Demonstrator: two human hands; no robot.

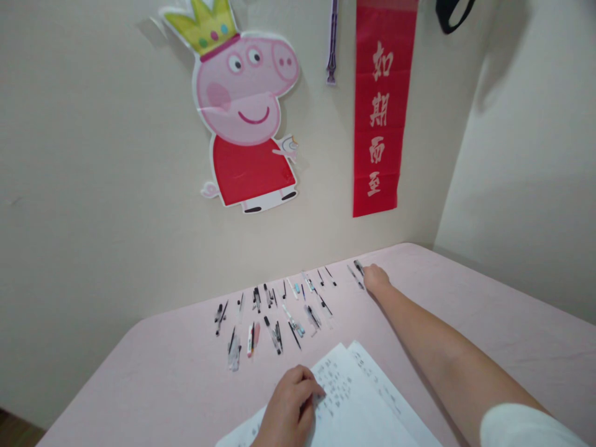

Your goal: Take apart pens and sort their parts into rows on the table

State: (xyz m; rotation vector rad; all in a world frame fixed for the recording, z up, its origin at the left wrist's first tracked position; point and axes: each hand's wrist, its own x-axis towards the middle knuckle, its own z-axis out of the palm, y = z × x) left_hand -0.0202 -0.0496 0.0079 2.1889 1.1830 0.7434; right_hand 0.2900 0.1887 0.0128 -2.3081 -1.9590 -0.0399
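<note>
My left hand [294,402] rests on written sheets of paper [358,403], its index finger stretched out, the thumb apart from it, and nothing visible in it. Far to the right, my right hand [376,279] is closed at the lower end of a dark pen [358,267]; its fingertips are mostly hidden. Just left of that pen lies a thin pen part [355,277]. Taken-apart pens lie in small groups in two rough rows, among them a pink-and-white pen [250,341], a light blue pen [294,323] and a black refill [295,336].
The pink-covered surface [153,366] meets the wall at the back. On the wall hang a pink pig cutout [256,167], a red banner [382,124] and a purple strap [331,43]. A black loop [447,18] shows at the top right.
</note>
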